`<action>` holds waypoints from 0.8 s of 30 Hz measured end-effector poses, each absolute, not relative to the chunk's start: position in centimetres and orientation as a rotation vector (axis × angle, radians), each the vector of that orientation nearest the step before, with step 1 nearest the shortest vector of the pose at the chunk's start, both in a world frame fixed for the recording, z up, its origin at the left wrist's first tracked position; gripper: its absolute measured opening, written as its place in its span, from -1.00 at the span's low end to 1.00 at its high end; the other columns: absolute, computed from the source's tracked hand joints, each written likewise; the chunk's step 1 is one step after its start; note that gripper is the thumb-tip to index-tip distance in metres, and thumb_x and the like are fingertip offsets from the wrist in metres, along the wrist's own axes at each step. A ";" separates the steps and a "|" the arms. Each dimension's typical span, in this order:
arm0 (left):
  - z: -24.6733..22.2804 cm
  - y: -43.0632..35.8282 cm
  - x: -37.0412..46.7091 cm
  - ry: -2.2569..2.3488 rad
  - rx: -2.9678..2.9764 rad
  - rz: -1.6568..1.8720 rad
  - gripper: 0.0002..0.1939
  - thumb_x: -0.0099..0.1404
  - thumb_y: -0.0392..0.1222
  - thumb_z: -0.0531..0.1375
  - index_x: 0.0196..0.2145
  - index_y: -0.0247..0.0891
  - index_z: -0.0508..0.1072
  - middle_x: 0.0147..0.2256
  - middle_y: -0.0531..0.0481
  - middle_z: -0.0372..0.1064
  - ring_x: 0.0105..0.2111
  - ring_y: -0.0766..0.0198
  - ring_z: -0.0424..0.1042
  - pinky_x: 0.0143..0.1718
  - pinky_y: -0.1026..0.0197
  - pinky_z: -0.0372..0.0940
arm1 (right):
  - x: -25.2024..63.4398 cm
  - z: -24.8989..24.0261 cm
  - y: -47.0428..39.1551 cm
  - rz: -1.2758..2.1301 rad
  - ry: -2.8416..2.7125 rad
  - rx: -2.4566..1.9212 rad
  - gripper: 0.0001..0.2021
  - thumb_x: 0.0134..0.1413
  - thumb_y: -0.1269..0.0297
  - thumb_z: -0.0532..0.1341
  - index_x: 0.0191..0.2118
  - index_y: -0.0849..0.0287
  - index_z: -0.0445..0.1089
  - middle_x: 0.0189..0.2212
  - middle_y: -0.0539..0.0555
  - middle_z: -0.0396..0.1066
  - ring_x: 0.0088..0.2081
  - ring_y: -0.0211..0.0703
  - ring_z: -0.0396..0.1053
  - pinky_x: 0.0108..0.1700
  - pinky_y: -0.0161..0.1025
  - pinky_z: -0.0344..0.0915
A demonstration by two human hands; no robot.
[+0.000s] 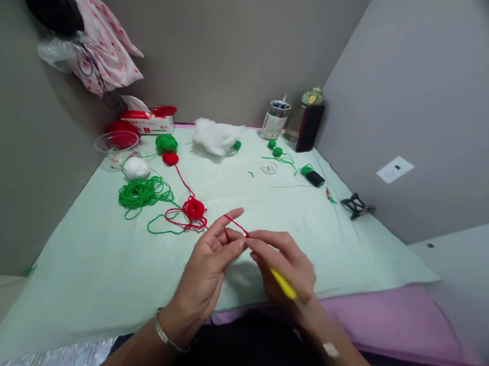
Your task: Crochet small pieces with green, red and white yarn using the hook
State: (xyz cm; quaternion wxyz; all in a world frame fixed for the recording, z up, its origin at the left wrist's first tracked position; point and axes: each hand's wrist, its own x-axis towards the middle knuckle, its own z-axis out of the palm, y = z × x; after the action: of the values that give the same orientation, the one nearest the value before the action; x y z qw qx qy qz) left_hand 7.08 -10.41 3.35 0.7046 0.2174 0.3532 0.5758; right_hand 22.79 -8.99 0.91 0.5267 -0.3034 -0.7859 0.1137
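Red yarn [235, 223] runs over the raised index finger of my left hand [211, 262], whose thumb and middle finger pinch a small red piece of yarn work. My right hand [285, 263] is closed around a crochet hook with a yellow handle [283, 283]. The hook's tip meets the yarn at the fingertips of both hands, where the small stitches are mostly hidden. From my left hand the strand leads back to a loose red coil [193, 209] on the table, and on to a red ball [171, 157].
Green yarn [143, 193], a white ball [136, 168] and a plastic tub [118, 149] lie left. White stuffing [217, 136] sits at the back. A can [276, 120], a bottle [307, 118], small green pieces [277, 151] and a black stand [356, 205] are right.
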 end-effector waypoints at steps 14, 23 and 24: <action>3.3 -10.3 7.5 0.695 0.560 1.249 -0.75 0.25 -0.29 0.42 -0.09 -0.23 0.65 -0.18 -0.03 0.60 -0.09 0.24 0.53 0.12 0.16 0.32 | 21.9 1.6 -7.8 0.877 -1.436 -0.750 -0.80 0.36 0.38 0.23 -0.13 0.03 0.62 -0.22 0.06 0.60 -0.17 -0.14 0.55 -0.14 -0.19 0.49; 2.2 -9.9 7.4 0.745 0.481 1.228 -0.60 0.19 -0.19 0.49 0.00 -0.25 0.66 -0.25 -0.04 0.60 -0.18 0.29 0.51 -0.05 0.26 0.34 | 22.3 0.4 -8.8 0.208 -1.853 -0.751 -0.59 0.26 0.58 0.26 0.12 0.03 0.55 -0.02 0.18 0.54 -0.07 -0.08 0.54 -0.09 -0.15 0.53; 2.1 -9.8 7.4 0.716 0.449 1.211 -0.62 0.21 -0.20 0.48 -0.01 -0.27 0.66 -0.23 -0.07 0.61 -0.16 0.27 0.52 -0.03 0.25 0.35 | 22.4 0.4 -8.8 0.202 -1.842 -0.749 -0.58 0.26 0.58 0.26 0.13 0.02 0.54 -0.02 0.17 0.54 -0.07 -0.08 0.54 -0.09 -0.14 0.52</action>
State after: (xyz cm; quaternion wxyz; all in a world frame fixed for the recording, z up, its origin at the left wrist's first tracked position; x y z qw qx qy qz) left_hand 7.43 -9.81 2.08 0.7397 0.2046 0.3263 0.5519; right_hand 22.35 -8.77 0.40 0.5408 -0.3152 -0.7752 0.0851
